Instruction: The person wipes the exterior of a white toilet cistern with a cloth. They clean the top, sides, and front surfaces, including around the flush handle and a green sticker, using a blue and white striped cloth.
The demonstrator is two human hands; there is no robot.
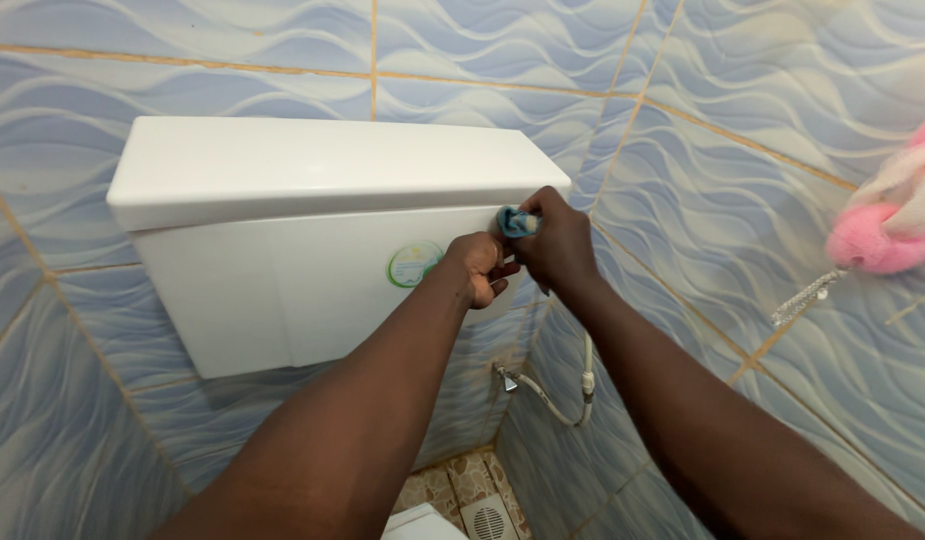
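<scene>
Against wavy blue tiles (743,70), white cistern (313,200).

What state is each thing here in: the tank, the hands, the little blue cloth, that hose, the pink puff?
Toilet tank: wall-mounted, lid on.
Blue cloth: bunched, pressed at the tank's right end.
Right hand: closed on the cloth.
Left hand: curled against the tank front.
Hose: hanging looped below.
Pink puff: hanging at the wall.
</scene>
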